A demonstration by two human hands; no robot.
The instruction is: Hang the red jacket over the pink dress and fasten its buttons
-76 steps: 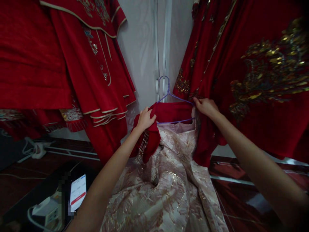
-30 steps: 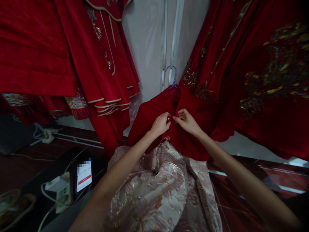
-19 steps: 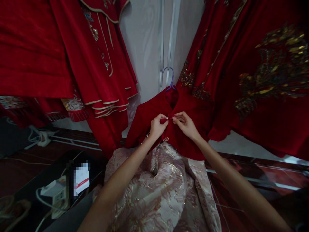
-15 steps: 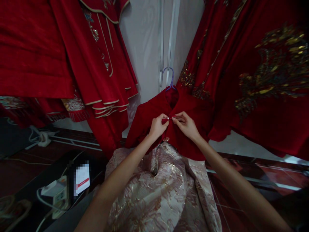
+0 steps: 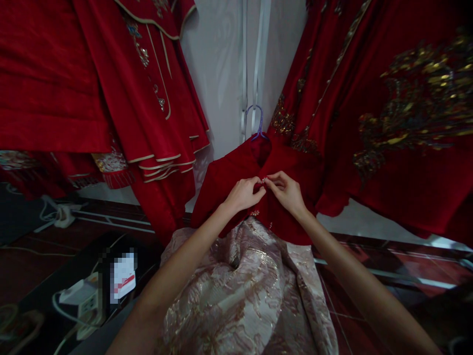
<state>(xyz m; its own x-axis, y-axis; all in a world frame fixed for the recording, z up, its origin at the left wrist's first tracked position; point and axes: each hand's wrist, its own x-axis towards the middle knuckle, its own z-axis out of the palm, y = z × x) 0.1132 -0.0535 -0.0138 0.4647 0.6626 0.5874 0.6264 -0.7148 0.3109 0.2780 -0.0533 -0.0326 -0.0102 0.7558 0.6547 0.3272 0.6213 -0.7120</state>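
A red jacket (image 5: 218,185) with a V-shaped neck hangs on a purple hanger (image 5: 260,118) in front of me. At its front opening, below the neck, the fingertips of my left hand (image 5: 244,193) and my right hand (image 5: 288,191) meet, both closed in a pinch on the front edges. A small pale, beaded fastener shows between the fingertips, though its form is mostly hidden. Lower down, a flower-shaped ornament (image 5: 254,213) sits near the jacket's hem. Pale pink-and-gold brocade fabric (image 5: 236,291) spreads below the jacket, under my forearms.
Red garments with pale piping (image 5: 148,98) hang on the left, and a red garment with gold embroidery (image 5: 417,93) on the right. A white power strip (image 5: 86,303) with cables and a lit phone (image 5: 124,276) lie on a dark surface at lower left. Behind stand metal rack poles (image 5: 258,54).
My left hand has shifted slightly right, its fingers now closer to the right hand's at the fastener. My right hand stays nearly still. The view has moved a little.
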